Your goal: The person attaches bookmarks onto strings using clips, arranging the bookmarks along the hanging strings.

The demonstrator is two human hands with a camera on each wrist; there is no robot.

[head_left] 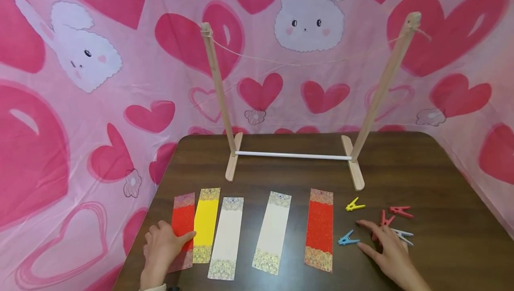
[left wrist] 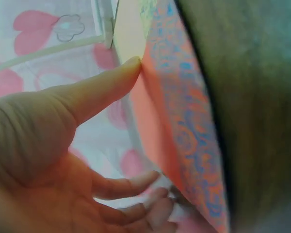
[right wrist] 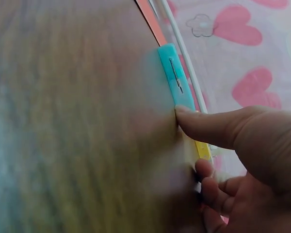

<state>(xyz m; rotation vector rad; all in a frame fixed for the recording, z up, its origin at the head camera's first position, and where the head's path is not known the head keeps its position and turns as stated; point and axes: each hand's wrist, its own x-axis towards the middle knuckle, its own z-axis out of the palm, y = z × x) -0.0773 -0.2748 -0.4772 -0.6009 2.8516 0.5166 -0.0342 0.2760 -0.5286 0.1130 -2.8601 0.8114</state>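
Note:
At the left, my left hand [head_left: 160, 244] spans the leftmost red paper strip [head_left: 183, 219], its thumb spread to the right. The thumb tip meets the border between this strip and the yellow strip [head_left: 206, 219], while the other fingers bend loosely near the red one's left edge. My right hand [head_left: 387, 251] hovers low among small clothespins with thumb and index finger apart. By the thumb lies a blue clothespin [head_left: 347, 238]. A red clothespin [head_left: 387, 218] and a pale one [head_left: 403, 236] are partly hidden by the fingers.
Two white strips [head_left: 226, 237] [head_left: 273, 233] and another red strip [head_left: 319, 228] lie on the dark table [head_left: 297, 175]. Further right are a yellow clothespin [head_left: 355, 204] and a red clothespin [head_left: 400, 211]. Behind stands a wooden frame [head_left: 218, 85] with a sagging string [head_left: 281, 63] and white bottom rod [head_left: 293, 155].

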